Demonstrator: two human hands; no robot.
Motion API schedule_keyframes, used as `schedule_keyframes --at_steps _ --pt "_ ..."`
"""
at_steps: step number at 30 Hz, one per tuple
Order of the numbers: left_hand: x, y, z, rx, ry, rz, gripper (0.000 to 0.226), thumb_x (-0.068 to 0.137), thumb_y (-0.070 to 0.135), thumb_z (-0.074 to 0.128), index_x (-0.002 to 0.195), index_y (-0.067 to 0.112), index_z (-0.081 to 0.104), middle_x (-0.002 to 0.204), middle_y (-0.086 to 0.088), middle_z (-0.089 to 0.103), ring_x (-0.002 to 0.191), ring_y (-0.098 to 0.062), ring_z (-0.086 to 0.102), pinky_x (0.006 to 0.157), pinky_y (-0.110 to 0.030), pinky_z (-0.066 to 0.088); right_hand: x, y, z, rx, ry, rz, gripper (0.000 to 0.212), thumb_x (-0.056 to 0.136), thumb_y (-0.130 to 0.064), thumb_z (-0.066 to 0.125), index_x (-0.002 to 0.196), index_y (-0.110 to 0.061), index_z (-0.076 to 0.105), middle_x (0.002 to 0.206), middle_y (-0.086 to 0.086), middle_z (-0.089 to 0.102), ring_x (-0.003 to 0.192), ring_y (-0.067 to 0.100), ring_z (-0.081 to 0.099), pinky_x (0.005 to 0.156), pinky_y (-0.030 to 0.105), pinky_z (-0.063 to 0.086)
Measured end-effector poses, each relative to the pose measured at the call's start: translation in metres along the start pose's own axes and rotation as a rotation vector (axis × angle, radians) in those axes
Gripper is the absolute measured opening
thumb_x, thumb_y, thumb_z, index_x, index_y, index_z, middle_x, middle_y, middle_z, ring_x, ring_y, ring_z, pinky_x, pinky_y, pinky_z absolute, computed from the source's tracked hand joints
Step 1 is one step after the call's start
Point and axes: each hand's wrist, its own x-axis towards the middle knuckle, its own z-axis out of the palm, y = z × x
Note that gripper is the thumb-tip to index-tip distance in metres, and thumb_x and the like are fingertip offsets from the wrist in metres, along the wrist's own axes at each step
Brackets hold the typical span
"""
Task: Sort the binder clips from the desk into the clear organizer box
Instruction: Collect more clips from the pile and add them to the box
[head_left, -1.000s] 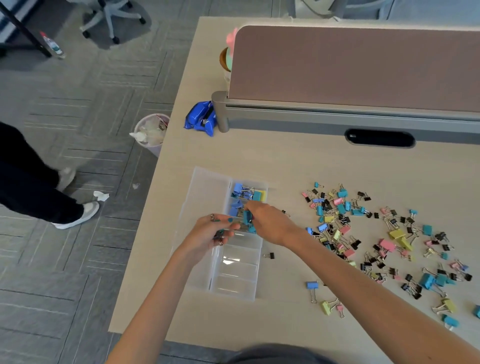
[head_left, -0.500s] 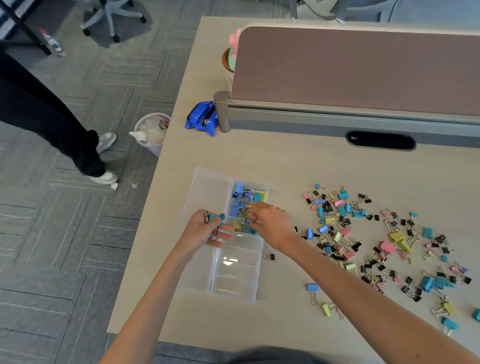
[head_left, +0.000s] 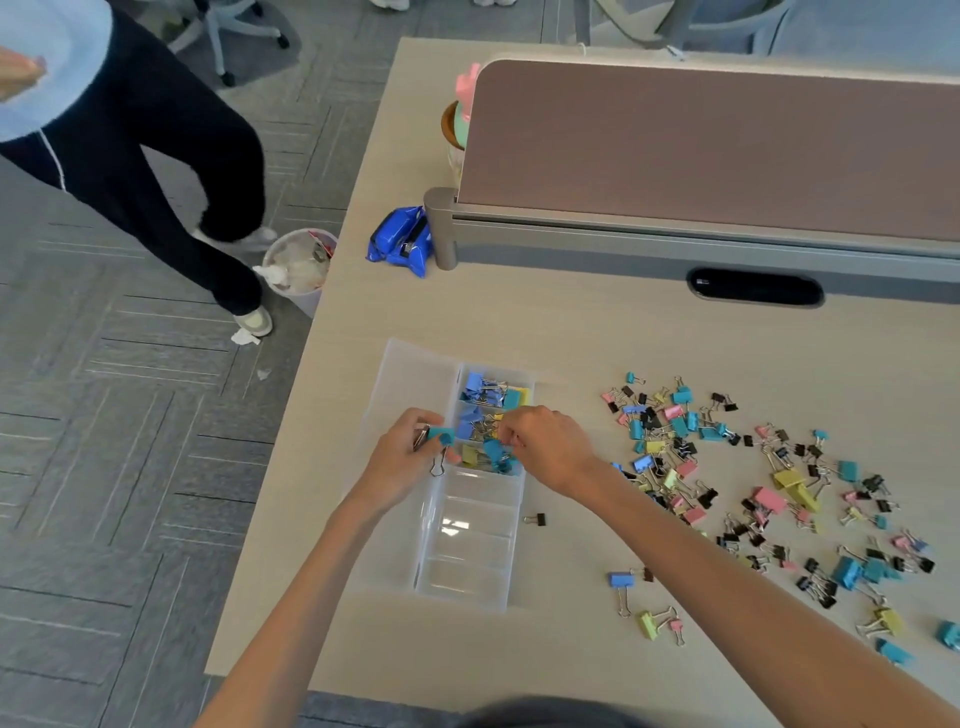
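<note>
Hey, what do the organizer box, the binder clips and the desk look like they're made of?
Organizer box: clear glossy plastic, desk visible through it. Binder clips: coloured bodies, shiny wire handles, probably metal. Desk: pale matte wood grain, perhaps laminate.

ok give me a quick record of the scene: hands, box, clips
organizer box: open, lid lying to its left; clips only in the far compartments
left hand: pinches a teal clip at the box's left side
right hand: fingers down among the clips in the box; grip unclear
loose clips: many, mixed colours, scattered on the desk right of the box
stray black clip: on the desk just right of the box
</note>
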Motion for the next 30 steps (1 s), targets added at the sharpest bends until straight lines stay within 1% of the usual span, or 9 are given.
schedule_keyframes --at_steps 2,6,9,13,16,20,22,27,30 --pt "0.002 -0.001 0.0 0.015 0.007 0.016 0.009 0.095 0.007 0.053 0.097 0.016 0.052 0.079 -0.001 0.074 0.053 0.004 0.047 0.055 -0.019 0.034 0.001 0.001 -0.004 0.024 0.029 0.019 0.03 0.083 0.004 0.053 0.098 -0.02 0.065 0.106 -0.002 0.066 0.093 0.022 0.063 0.079 0.035 0.051" --pt "0.01 -0.009 -0.002 0.097 0.006 0.034 0.008 0.088 0.007 0.061 0.092 0.013 0.065 0.092 -0.009 0.067 0.081 -0.018 0.056 0.071 -0.027 0.038 0.002 0.001 -0.006 0.163 0.094 0.1 0.026 0.082 -0.002 0.055 0.085 -0.024 0.068 0.099 -0.007 0.068 0.09 0.017 0.063 0.078 0.035 0.052" --pt "0.012 -0.011 -0.003 0.083 0.04 0.024 0.011 0.086 0.007 0.065 0.092 0.015 0.069 0.096 -0.007 0.062 0.089 -0.02 0.056 0.076 -0.026 0.039 0.001 -0.003 -0.004 0.306 0.142 0.156 0.025 0.084 -0.007 0.055 0.082 -0.026 0.071 0.093 -0.008 0.068 0.084 0.014 0.061 0.072 0.03 0.05" --pt "0.011 -0.008 -0.006 0.041 0.035 0.051 0.007 0.087 0.005 0.064 0.092 0.008 0.068 0.085 -0.006 0.062 0.076 -0.013 0.051 0.065 -0.015 0.036 0.002 -0.014 0.002 0.397 0.183 0.184 0.025 0.085 -0.008 0.057 0.084 -0.027 0.073 0.083 -0.013 0.064 0.079 0.01 0.059 0.066 0.024 0.044" --pt "0.008 -0.007 -0.008 -0.004 0.053 0.062 0.009 0.084 0.001 0.065 0.091 0.006 0.067 0.087 -0.007 0.066 0.077 -0.01 0.054 0.066 -0.01 0.038 0.005 -0.016 0.012 0.459 0.164 0.209 0.023 0.084 -0.01 0.06 0.082 -0.029 0.073 0.076 -0.017 0.061 0.078 0.009 0.061 0.067 0.028 0.051" --pt "0.007 -0.008 -0.009 -0.016 0.052 0.051 0.013 0.078 -0.002 0.069 0.085 0.007 0.066 0.079 0.004 0.069 0.074 -0.001 0.057 0.067 -0.011 0.039 0.002 -0.01 0.02 0.379 0.067 0.121 0.017 0.084 -0.017 0.063 0.09 -0.032 0.069 0.095 -0.016 0.067 0.089 0.005 0.06 0.078 0.033 0.054" --pt "0.008 -0.008 -0.007 0.004 0.028 0.038 0.013 0.078 0.002 0.072 0.087 0.009 0.066 0.082 0.0 0.069 0.073 -0.004 0.055 0.066 -0.014 0.039 -0.001 -0.004 0.02 0.384 0.098 0.088 0.019 0.083 -0.012 0.065 0.095 -0.026 0.067 0.099 -0.013 0.066 0.087 0.001 0.058 0.08 0.03 0.053" --pt "0.013 -0.01 0.004 0.045 -0.046 0.071 0.009 0.083 0.009 0.07 0.084 0.017 0.067 0.078 0.004 0.063 0.07 -0.009 0.05 0.064 -0.02 0.037 -0.005 0.01 0.013 0.473 0.227 0.14 0.017 0.086 -0.009 0.057 0.085 -0.024 0.065 0.09 -0.014 0.067 0.084 0.002 0.06 0.074 0.027 0.052" --pt "0.016 -0.009 0.013 0.089 -0.021 0.091 0.013 0.085 0.008 0.066 0.083 0.021 0.067 0.079 0.005 0.066 0.072 -0.011 0.054 0.065 -0.018 0.038 -0.007 0.013 0.006 0.574 0.199 0.172 0.023 0.086 0.001 0.048 0.093 -0.017 0.06 0.088 -0.008 0.063 0.08 0.008 0.057 0.068 0.022 0.045"
